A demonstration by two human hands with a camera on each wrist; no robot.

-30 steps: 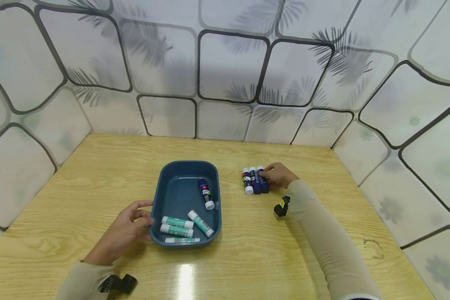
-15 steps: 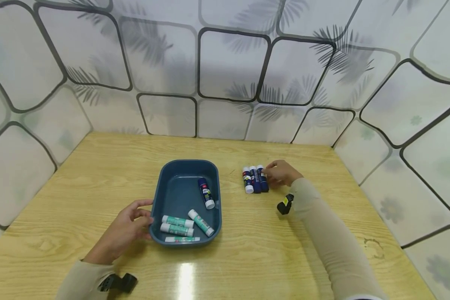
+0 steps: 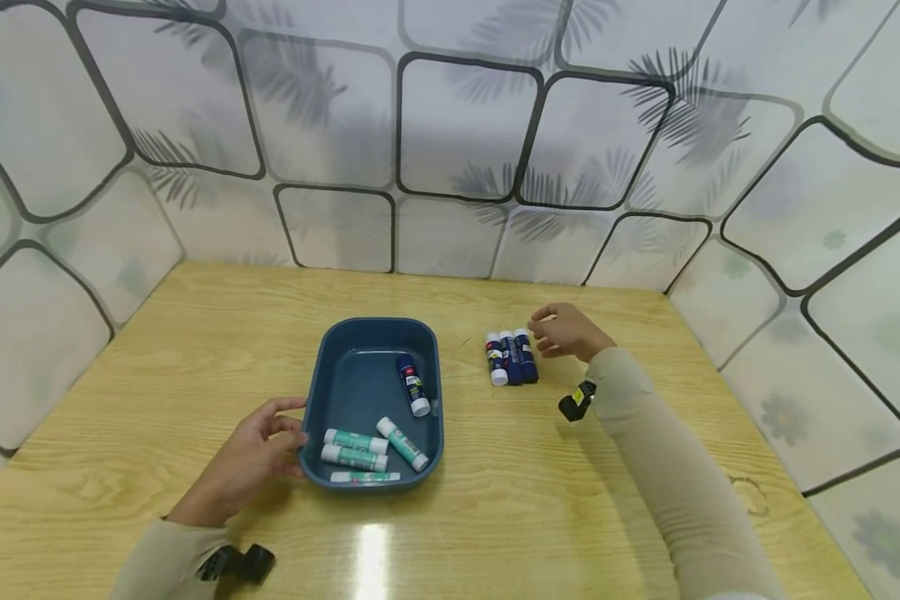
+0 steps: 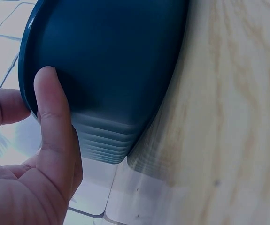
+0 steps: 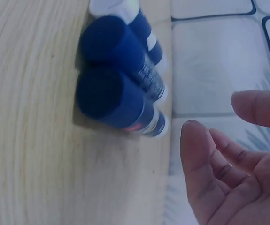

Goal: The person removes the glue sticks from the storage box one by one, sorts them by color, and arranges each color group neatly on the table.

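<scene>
Three dark blue glue sticks with white ends lie side by side on the table: a left one (image 3: 497,360), a middle one (image 3: 510,358) and a right one (image 3: 526,357). Just right of them hovers my right hand (image 3: 567,332), its fingers loosely bent and apart from the sticks, with nothing between thumb and fingers in the right wrist view. My left hand (image 3: 253,454) touches the near left side of a blue plastic bin (image 3: 311,417), thumb at the rim and a finger along the outer wall. Inside lie a dark blue glue stick (image 3: 413,386) and several green ones (image 3: 354,459).
The wooden table (image 3: 525,492) reaches back to patterned cloth (image 3: 465,125) hanging behind it and along both sides. Black wrist cameras sit on both sleeves. A bright light reflection (image 3: 371,558) shows at the table's front.
My right hand has let go of the right blue glue stick and drawn back up and to the right. The left hand and the bin have stayed put.
</scene>
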